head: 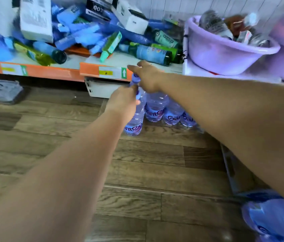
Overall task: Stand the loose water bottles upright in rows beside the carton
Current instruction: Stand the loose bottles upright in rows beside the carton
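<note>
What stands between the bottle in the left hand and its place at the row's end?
Nothing visible. The left hand grips the bottle upright, right beside the standing bottles at their left end, on the wooden floor.

Recorded as present were four upright water bottles (155,109), two hands (123,102), one lilac basin (225,55), one clear lidded tray (0,90) and two orange shelf edges (38,71)
</note>
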A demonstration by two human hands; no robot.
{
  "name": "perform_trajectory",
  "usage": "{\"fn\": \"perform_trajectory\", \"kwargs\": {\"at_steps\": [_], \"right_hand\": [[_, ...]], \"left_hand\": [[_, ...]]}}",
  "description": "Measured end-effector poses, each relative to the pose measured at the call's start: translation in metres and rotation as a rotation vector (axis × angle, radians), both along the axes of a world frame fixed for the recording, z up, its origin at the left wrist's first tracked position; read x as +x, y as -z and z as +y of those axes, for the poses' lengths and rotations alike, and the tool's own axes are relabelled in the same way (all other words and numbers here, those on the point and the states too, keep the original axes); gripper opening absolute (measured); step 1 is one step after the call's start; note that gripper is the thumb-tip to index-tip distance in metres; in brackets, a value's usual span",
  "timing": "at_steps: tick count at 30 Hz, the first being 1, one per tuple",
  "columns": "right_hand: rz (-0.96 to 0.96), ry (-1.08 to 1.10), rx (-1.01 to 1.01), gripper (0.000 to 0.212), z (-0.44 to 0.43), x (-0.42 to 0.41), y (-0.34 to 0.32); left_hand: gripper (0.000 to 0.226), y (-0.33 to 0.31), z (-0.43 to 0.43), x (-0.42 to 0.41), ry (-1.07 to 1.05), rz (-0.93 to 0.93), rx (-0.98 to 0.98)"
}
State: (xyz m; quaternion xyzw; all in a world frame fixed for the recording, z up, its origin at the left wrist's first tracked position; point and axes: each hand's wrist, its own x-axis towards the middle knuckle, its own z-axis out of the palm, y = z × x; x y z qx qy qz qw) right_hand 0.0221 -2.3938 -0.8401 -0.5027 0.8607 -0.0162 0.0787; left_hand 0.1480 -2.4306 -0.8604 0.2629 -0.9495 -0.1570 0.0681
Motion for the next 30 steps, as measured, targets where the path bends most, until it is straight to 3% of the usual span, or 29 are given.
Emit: {"fn": "perform_trajectory", "kwargs": {"at_steps": [3, 14, 20, 25, 30], "right_hand": [[0.028, 0.02, -0.012, 0.045, -0.009, 0.006, 0.011], [-0.085, 0.202, -0.146, 0.035, 0.008, 0.039, 0.021], [-0.136, 0.31, -0.264, 0.034, 0.051, 0.075, 0.012], [-0.279, 0.251, -0.18, 0.024, 0.074, 0.111, -0.005], [-0.327, 0.113, -0.152, 0.031, 0.133, 0.144, -0.01]], "left_hand": [[0.028, 0.003, -0.004, 0.002, -0.011, 0.013, -0.016], [0.028, -0.01, -0.01, 0.018, 0.045, -0.119, -0.035], [0.027, -0.015, -0.005, 0.066, 0.201, -0.349, -0.233], [0.032, -0.018, 0.02, 0.099, 0.155, -0.381, -0.234], [0.029, -0.029, 0.086, 0.143, 0.048, -0.397, -0.218]]}}
